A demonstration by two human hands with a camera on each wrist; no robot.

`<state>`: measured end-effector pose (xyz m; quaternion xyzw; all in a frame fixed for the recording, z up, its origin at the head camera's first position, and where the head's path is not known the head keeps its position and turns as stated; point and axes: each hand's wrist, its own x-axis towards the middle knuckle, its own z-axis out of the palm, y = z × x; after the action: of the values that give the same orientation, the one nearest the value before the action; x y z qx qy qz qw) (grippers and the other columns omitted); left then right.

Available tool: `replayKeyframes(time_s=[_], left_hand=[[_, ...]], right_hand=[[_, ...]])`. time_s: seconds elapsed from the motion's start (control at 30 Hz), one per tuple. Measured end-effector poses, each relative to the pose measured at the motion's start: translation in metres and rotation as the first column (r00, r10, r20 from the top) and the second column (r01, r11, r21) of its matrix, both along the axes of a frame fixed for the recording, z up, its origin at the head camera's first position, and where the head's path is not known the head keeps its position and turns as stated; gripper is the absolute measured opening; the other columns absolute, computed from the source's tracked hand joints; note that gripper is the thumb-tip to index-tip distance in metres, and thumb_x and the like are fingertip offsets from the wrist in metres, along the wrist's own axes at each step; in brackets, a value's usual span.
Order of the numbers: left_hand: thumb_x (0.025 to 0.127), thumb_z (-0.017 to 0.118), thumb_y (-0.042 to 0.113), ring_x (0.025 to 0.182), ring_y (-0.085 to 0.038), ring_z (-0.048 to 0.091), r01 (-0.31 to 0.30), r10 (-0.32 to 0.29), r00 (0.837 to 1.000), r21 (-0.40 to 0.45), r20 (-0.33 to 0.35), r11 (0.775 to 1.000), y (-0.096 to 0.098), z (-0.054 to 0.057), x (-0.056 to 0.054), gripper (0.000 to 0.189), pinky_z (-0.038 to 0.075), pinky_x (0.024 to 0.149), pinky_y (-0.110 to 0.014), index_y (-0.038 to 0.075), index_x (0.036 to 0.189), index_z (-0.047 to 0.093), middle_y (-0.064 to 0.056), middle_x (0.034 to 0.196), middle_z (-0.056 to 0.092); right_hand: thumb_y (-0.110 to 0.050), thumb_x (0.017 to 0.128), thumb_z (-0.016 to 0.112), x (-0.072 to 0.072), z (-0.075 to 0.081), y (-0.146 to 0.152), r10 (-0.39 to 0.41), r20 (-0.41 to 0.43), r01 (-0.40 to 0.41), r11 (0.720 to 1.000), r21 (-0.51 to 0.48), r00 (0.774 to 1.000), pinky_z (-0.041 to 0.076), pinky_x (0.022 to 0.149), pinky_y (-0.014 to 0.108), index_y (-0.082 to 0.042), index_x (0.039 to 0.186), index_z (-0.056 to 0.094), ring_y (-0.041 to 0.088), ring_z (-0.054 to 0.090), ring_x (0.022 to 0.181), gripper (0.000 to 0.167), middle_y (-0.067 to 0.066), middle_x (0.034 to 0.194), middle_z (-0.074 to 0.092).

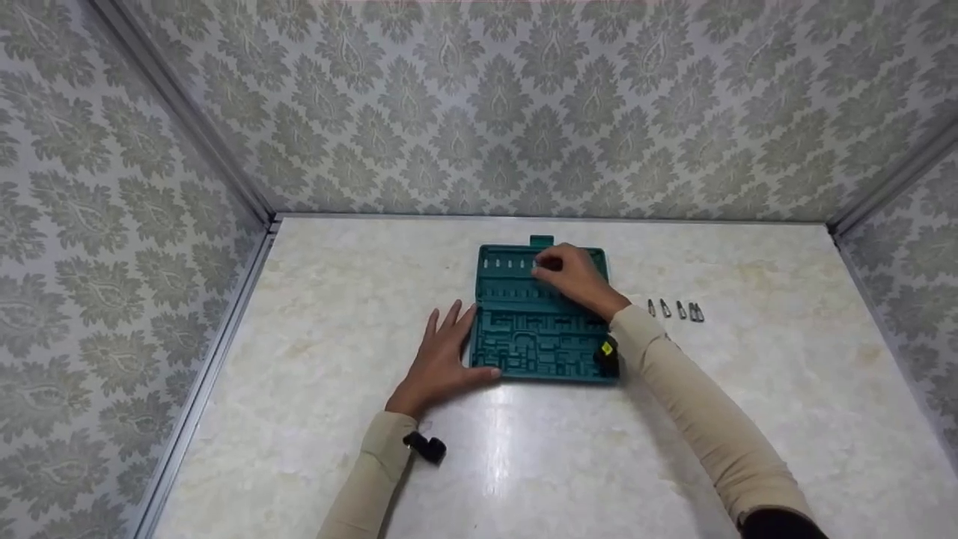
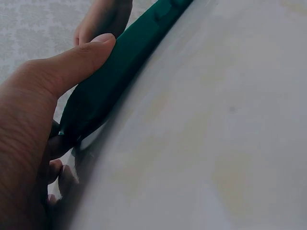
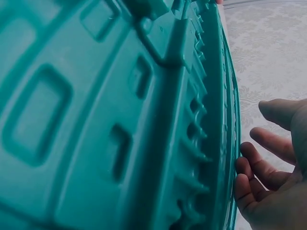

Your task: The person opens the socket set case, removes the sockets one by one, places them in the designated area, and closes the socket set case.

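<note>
A green tool case [image 1: 516,340] lies open on the table, its moulded base near me and its lid [image 1: 494,288] away from me. My left hand [image 1: 441,363] rests at the near left corner, thumb laid over the front rim [image 2: 122,64] and the other fingers stretched along the left side. Over the lid's far row is my right hand [image 1: 575,275]; thumb and index finger pinch a small pale bit at a slot, mostly hidden by the fingertips. Its other fingers fan out in the right wrist view. Several small bits [image 1: 510,263] sit in that row, left of the fingertips.
Several metal bits [image 1: 665,308] lie on the table to the right of the case, past my right forearm. The case's latch [image 1: 541,241] sticks out at the far edge. Patterned panels [image 1: 524,112] stand behind and at both sides of the table.
</note>
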<state>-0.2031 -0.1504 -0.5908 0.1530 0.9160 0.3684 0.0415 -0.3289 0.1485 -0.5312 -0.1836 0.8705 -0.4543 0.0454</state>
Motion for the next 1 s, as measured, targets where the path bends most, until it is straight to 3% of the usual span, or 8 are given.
replayKeyframes(time_s=[0.3,0.53,0.8,1.0], left_hand=[[0.079,0.074,0.089,0.171,-0.024,-0.004,0.006,-0.006,1.000,-0.005,0.007,1.000,-0.001,0.002,0.000,0.127,0.003,0.137,-0.056,0.034,0.178,0.018,0.001,0.185,0.013],[0.077,0.074,0.090,0.171,-0.030,-0.007,-0.014,0.015,1.000,-0.016,0.027,1.000,0.002,0.000,0.002,0.129,0.010,0.136,-0.062,0.034,0.178,0.018,0.001,0.185,0.011],[0.076,0.076,0.090,0.171,-0.027,-0.008,-0.022,0.022,0.999,-0.010,0.036,1.000,0.003,-0.001,0.003,0.128,0.009,0.136,-0.059,0.038,0.178,0.017,0.003,0.185,0.011],[0.075,0.076,0.091,0.171,-0.027,-0.009,-0.032,0.031,0.998,0.007,0.045,0.999,0.001,0.000,0.004,0.129,0.010,0.135,-0.062,0.040,0.178,0.017,0.005,0.185,0.009]], right_hand=[[-0.017,0.109,0.072,-0.013,-0.001,-0.011,0.047,-0.003,-0.047,0.999,0.025,0.999,0.055,0.105,0.055,0.005,0.138,0.072,0.036,0.065,0.120,0.037,0.023,0.132,0.067],[-0.013,0.108,0.072,-0.019,-0.003,-0.016,0.067,0.001,-0.067,0.998,0.007,0.998,0.054,0.103,0.057,0.008,0.137,0.072,0.038,0.065,0.117,0.036,0.026,0.131,0.068],[-0.010,0.106,0.074,-0.018,-0.012,-0.009,-0.028,0.018,0.028,0.999,-0.024,0.999,0.052,0.106,0.055,0.008,0.135,0.071,0.039,0.061,0.120,0.034,0.025,0.130,0.065],[-0.010,0.106,0.074,-0.019,-0.013,-0.008,-0.031,0.000,0.031,1.000,0.000,1.000,0.050,0.107,0.056,0.010,0.136,0.070,0.040,0.060,0.121,0.037,0.026,0.131,0.063]])
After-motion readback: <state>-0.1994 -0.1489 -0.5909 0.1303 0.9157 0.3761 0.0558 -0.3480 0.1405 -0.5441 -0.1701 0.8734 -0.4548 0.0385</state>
